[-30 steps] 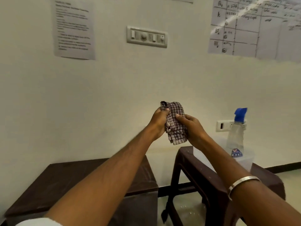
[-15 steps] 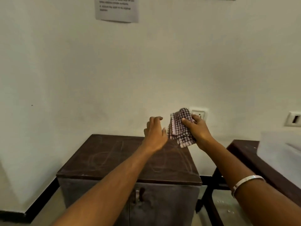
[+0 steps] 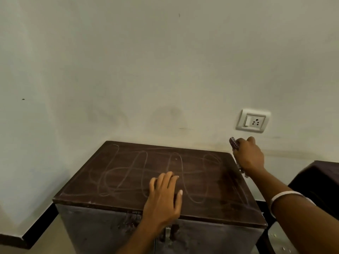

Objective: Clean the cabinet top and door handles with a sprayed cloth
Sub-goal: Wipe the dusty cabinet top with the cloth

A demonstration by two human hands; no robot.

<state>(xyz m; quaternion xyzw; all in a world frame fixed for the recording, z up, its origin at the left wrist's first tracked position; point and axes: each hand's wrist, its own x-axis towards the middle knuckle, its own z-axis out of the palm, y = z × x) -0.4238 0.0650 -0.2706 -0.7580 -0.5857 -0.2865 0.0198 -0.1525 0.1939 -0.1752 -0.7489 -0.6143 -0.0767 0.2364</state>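
At the cabinet top's (image 3: 128, 171) far right corner, the right hand (image 3: 248, 156) grips the checked cloth (image 3: 234, 143) bunched in curled fingers. Nearer, the left hand (image 3: 164, 197) lies flat with fingers spread on the scribble-marked top, above 1 metal door handle (image 3: 167, 233). Behind, a wall socket (image 3: 252, 121).

A matt dark wood-look cabinet top (image 3: 165, 173) is seen, dusty and streaked with pale looping marks. A checked woven cloth (image 3: 234, 143), dull metal door handles (image 3: 167, 233) and a glossy plastic socket (image 3: 252, 121) are shown.
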